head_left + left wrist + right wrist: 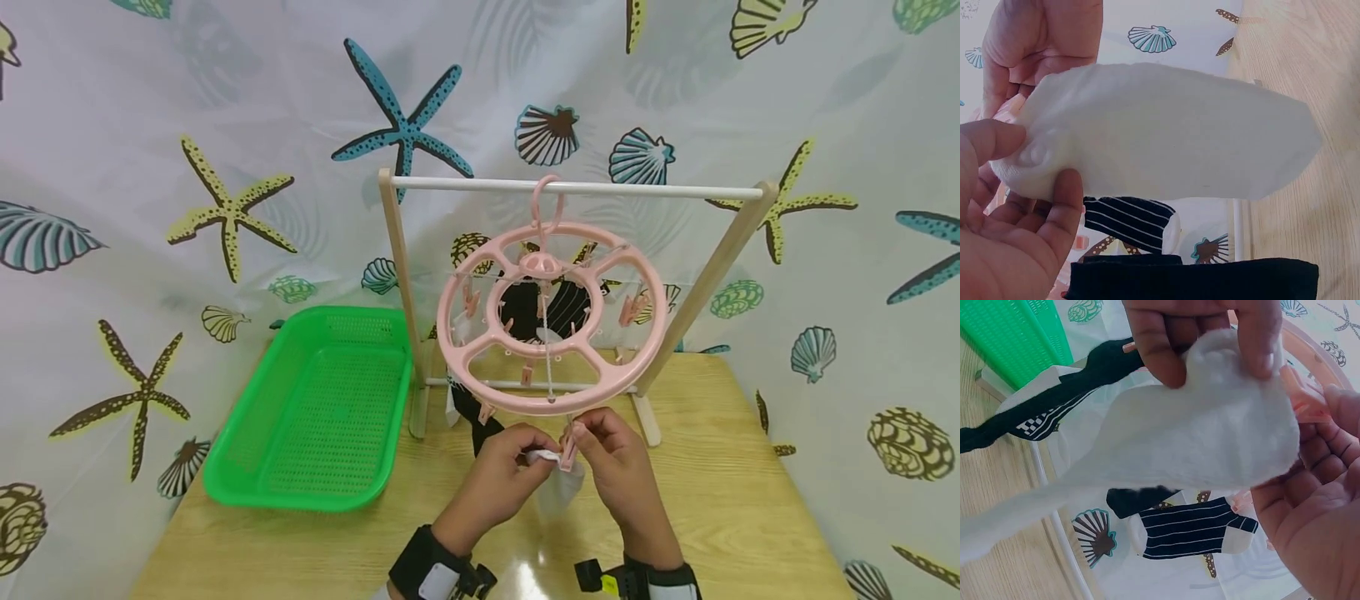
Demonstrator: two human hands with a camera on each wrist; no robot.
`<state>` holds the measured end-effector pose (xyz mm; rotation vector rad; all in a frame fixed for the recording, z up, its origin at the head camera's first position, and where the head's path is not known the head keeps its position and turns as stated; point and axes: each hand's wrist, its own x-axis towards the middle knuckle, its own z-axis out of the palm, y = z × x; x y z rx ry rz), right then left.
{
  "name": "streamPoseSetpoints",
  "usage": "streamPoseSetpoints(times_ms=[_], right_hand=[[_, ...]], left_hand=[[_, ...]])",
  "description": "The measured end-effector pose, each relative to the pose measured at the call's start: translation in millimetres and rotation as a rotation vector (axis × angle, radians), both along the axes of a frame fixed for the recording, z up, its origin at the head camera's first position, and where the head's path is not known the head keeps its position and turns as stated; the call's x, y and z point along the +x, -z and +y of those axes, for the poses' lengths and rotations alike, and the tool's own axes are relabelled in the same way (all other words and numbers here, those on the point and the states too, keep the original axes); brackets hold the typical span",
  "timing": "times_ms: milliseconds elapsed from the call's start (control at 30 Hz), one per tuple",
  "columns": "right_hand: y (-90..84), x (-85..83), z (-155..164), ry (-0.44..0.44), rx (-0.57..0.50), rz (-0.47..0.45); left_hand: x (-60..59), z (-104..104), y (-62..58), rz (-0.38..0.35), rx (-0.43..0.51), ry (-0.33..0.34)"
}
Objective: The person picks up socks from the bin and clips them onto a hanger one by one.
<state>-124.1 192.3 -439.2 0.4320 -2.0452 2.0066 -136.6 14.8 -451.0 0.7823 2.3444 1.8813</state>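
Observation:
My left hand (504, 471) pinches the cuff of a white sock (1179, 131), which hangs down below the fingers. Close beside it, my right hand (621, 462) grips a pink clothespin (1305, 397) at the sock's edge. That clothespin hangs from the front of a round pink drying hanger (510, 398). Behind the white sock, a dark sock with white stripes (1185, 528) hangs among the clips. A black sock (1110, 362) also hangs from the hanger's left side. The clothespin's tips are partly hidden by the white sock in the left wrist view.
The hanger hooks over the white bar (637, 190) of a wooden-legged stand (675, 308). A green perforated basket (300, 502) stands to the left on the wooden table (712, 500). A cloth printed with starfish and shells (300, 100) hangs behind.

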Motion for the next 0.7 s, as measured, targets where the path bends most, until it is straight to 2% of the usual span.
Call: streamPoseSetpoints(times_ms=[267, 567, 700], right_hand=[[-0.2, 0.3, -1.9, 0.044, 0.016, -0.052], [3.3, 1.9, -1.6, -0.029, 0.064, -0.042], [4.2, 0.6, -2.2, -0.033, 0.082, -0.05]], left_hand=[[0.3, 4.6, -4.4, -0.097, 0.031, -0.05], [0.8, 3.0, -2.9, -0.113, 0.052, -0.073], [0.9, 1.0, -0.5, -0.117, 0.058, -0.069]])
